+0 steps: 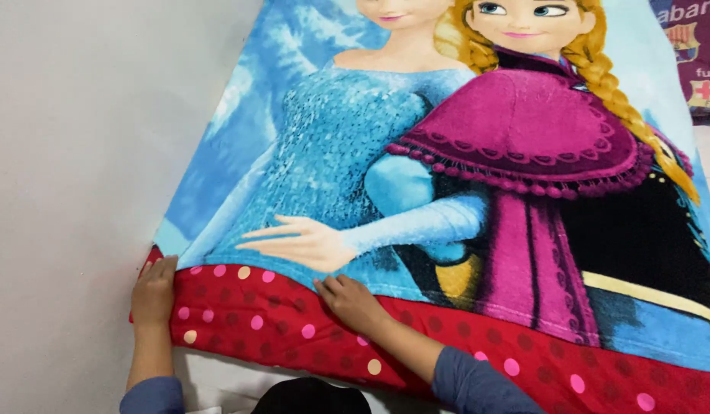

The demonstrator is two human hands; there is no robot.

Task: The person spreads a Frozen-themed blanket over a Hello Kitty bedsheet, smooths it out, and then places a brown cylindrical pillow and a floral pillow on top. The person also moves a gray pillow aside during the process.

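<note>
Head view, large plush blanket (447,192) printed with two cartoon figures in a blue dress and a magenta cape, red polka-dot border along the near edge, spread flat over a pale grey-white floor (71,153). Left hand (154,291) lies flat, fingers together, palm down on the blanket's near-left corner, fingertips at the line where red border meets blue print; not gripping, just pressing the corner. Right hand (353,303) rests palm down on the red border well to the right of the left hand, fingers spread slightly and pointing up-left, tips touching the edge of the blue print; nothing grasped, open and flat on the fabric. Both forearms come in from the bottom edge with blue-grey sleeves (478,383). Blanket runs away from both hands toward the top and right of view. Far beyond the right hand, at the top right corner, a dark maroon cloth with crest patches (696,61) lies touching or just beside the blanket's edge, cannot tell which.
</note>
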